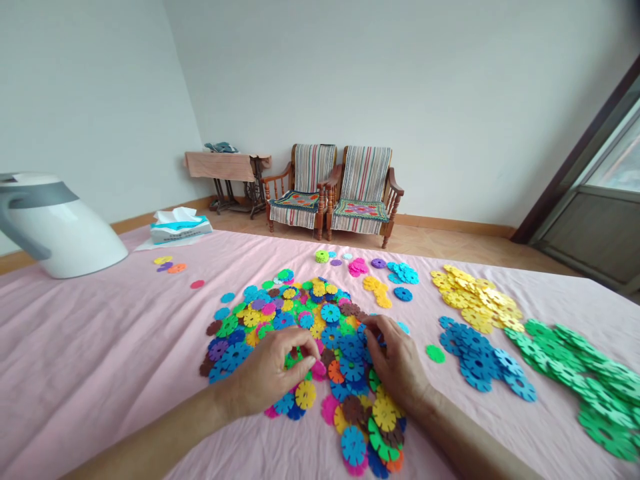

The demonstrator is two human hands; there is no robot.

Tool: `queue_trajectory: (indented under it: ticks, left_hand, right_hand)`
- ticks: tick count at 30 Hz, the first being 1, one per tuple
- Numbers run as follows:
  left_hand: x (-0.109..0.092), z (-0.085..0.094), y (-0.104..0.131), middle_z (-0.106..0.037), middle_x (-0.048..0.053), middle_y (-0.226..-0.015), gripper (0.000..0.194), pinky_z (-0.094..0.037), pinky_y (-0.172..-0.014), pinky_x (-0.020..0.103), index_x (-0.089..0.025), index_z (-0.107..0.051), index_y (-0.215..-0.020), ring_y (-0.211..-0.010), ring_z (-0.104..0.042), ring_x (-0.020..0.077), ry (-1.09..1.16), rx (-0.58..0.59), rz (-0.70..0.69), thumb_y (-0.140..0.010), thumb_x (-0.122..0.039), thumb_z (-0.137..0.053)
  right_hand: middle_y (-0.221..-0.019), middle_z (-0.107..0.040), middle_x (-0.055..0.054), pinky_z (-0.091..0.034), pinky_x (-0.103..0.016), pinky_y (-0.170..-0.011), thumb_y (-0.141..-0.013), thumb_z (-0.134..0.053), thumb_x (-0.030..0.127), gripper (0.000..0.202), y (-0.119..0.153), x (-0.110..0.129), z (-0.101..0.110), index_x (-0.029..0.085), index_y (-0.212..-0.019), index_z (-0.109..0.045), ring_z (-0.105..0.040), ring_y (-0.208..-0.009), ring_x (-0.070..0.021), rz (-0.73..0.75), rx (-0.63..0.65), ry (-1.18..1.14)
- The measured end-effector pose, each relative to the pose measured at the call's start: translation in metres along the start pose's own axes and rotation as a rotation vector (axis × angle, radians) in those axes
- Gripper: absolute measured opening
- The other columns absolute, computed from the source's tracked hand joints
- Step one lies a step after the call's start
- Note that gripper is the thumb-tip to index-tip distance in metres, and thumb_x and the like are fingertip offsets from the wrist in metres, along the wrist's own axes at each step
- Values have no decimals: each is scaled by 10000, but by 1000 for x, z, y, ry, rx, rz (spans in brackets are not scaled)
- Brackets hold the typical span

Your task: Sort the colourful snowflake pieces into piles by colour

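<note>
A mixed pile of plastic notched building discs (331,337) in many colours lies before me on a pink cloth. My left hand (277,370) hovers over the near left part of it, thumb and index finger closed in a pinch. A pink disc (318,370) shows at those fingertips and looks held. On the right side of the pile rests my right hand (397,360), with thumb and index finger apart around blue discs. Its fingertips reach a brown disc (350,309); the other fingers are partly hidden. A green disc (435,353) lies alone to its right.
Sorted groups of yellow discs (475,297), blue discs (477,357) and green discs (583,377) spread rightward. Small pink (358,267) and cyan (403,273) clusters sit beyond the pile. At left stand a white kettle (75,230) and a tissue box (181,230). Two armchairs (330,193) stand behind.
</note>
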State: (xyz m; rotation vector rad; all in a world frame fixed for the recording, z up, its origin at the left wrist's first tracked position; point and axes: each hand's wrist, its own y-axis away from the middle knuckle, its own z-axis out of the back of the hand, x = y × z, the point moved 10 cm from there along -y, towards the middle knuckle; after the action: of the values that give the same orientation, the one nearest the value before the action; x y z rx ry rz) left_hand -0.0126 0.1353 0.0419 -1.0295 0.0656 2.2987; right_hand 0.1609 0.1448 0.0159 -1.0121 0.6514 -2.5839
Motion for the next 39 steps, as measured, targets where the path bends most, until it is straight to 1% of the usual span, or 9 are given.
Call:
queue_trajectory:
  ticks: [4, 10, 13, 17, 22, 26, 31, 35, 39]
  left_hand:
    - [15, 9, -5, -599, -3, -753, 124, -455, -680, 243, -183, -560, -791, -727, -569, 142, 165, -87, 99, -866, -243, -482]
    - [30, 10, -14, -571, -1, -712, 125, -449, -632, 235, -172, -554, -758, -687, -555, 145, 253, -208, 181, -832, -268, -521]
    - [28, 6, -16, -602, 11, -738, 122, -463, -656, 244, -167, -585, -783, -710, -575, 154, 286, -249, 174, -829, -271, -543]
    - [18, -5, -16, -631, 31, -777, 145, -481, -681, 250, -162, -611, -812, -740, -599, 163, 334, -254, 137, -848, -289, -550]
    - [14, -16, -12, -634, 17, -733, 151, -486, -643, 237, -170, -620, -824, -677, -601, 149, 388, -245, 110, -862, -301, -555]
    - [18, -3, -9, -667, 21, -804, 151, -490, -688, 241, -181, -640, -876, -728, -620, 154, 276, -351, 61, -874, -299, -546]
    - [25, 10, -6, -676, 5, -774, 154, -489, -681, 233, -193, -648, -874, -721, -631, 149, 164, -437, 44, -888, -280, -521]
    - [26, 8, -5, -691, 8, -792, 152, -495, -693, 234, -193, -646, -852, -747, -651, 153, 132, -434, 40, -886, -265, -516]
    - [23, 5, -4, -680, -2, -750, 148, -492, -662, 227, -198, -645, -826, -706, -647, 145, 103, -417, 32, -881, -253, -519]
  right_hand:
    - [-905, -633, -46, -465, -312, -775, -916, -414, 210, 148, 1, -3, -1, 198, -975, -550, -599, -864, -180, -6, 3, -15]
    - [-881, -640, -44, -465, -296, -748, -903, -441, 217, 152, -2, -2, 10, 197, -966, -578, -598, -829, -177, -31, -50, -72]
    - [-873, -637, -37, -462, -286, -737, -893, -461, 219, 155, -1, 13, 11, 206, -960, -600, -596, -818, -170, -9, -28, -129]
    - [-879, -651, -23, -464, -266, -719, -857, -537, 236, 146, 4, 37, -2, 219, -982, -611, -599, -803, -157, -35, 84, -226]
    - [-736, -643, 11, -447, -233, -634, -848, -543, 248, 85, 10, 35, -18, 206, -822, -611, -575, -671, -126, -189, 168, -340]
    - [-705, -630, 9, -424, -231, -607, -841, -527, 260, 116, -3, 18, -9, 194, -781, -600, -548, -640, -124, -183, 97, -299]
    - [-716, -651, -9, -402, -230, -583, -816, -515, 235, 103, -50, -37, 9, 179, -821, -602, -567, -628, -131, -242, -41, -81]
    - [-745, -673, -35, -381, -230, -588, -764, -506, 131, 165, -98, -80, 4, 160, -872, -627, -584, -651, -141, -333, -49, 149]
    - [-752, -680, -66, -368, -239, -596, -732, -509, 104, 209, -133, -97, -16, 149, -864, -665, -587, -675, -160, -372, -39, 216]
